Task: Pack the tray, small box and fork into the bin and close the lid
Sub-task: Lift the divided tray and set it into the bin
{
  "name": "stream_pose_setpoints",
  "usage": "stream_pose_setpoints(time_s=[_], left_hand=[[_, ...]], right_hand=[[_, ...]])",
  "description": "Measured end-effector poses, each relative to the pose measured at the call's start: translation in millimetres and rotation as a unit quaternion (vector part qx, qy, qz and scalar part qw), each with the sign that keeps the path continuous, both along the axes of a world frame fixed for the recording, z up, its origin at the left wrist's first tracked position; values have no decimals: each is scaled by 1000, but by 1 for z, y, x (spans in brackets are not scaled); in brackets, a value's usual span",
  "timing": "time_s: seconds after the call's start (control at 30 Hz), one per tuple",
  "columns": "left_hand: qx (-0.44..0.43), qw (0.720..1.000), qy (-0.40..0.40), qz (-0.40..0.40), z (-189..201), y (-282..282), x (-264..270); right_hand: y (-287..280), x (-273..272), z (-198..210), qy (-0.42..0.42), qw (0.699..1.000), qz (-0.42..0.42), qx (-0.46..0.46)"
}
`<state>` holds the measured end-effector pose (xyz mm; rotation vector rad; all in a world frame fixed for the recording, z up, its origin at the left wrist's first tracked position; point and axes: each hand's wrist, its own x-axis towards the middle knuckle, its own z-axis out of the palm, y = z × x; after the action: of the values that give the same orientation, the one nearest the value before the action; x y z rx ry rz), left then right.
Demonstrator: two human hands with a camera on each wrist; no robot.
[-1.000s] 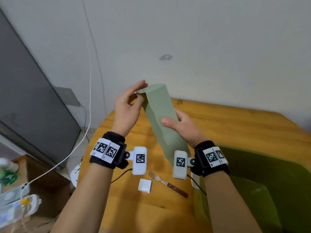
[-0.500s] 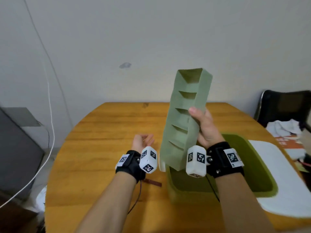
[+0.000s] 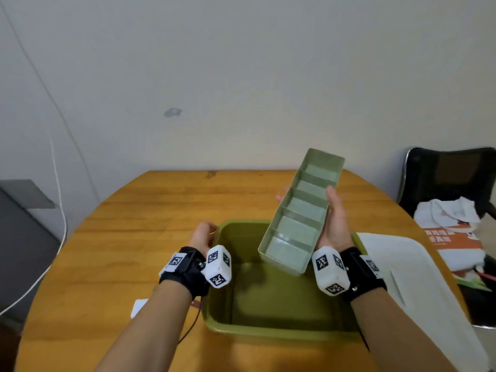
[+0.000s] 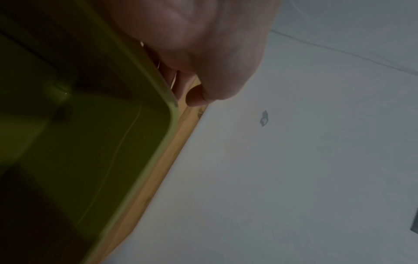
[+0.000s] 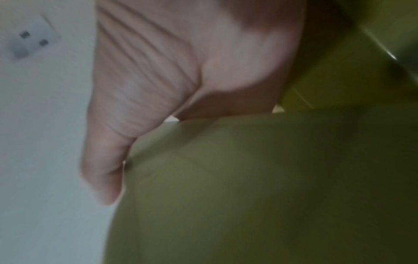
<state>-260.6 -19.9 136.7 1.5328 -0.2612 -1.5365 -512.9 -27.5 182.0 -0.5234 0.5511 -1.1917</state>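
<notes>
One hand (image 3: 334, 226) grips tray (image 3: 298, 218), above bin (image 3: 212, 312)

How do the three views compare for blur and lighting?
Head view: sharp and evenly lit, tray and bin clear. Left wrist: bin interior dark, rim soft. Right wrist: motion-blurred, right hand and tray underside smeared.

Looks like a lived-in room at home: round wooden table (image 3: 128, 237) pushed against a plain white wall (image 3: 241, 63), loose white cable (image 3: 57, 183) hanging down it, black chair (image 3: 451, 178) piled with clothes (image 3: 453, 232) to the right, wall socket (image 5: 29, 42) nearby.
</notes>
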Motion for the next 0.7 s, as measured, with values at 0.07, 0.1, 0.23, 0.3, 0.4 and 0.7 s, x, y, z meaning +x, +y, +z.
stream_pose_setpoints(time_s=[0.07,0.1,0.23,0.3,0.4,0.7], left_hand=[[4,1000,-23,-7,1,-3,-1],[8,999,-34,-9,2,-5,-2],[14,998,-53,-13,1,-9,-6],[22,998,-64,-16,-3,-9,-6],[31,995,-83,-33,-8,-3,-5],[14,997,-74,8,-17,-7,-6]], right_hand=[[-13,-5,-4,52,998,24,-20],[-22,-8,-6,105,994,30,-23],[-52,-12,-4,405,892,162,-119],[-57,-7,-4,546,758,287,-211],[-62,3,-25,626,592,412,-298],[-91,26,-138,689,431,531,-239]])
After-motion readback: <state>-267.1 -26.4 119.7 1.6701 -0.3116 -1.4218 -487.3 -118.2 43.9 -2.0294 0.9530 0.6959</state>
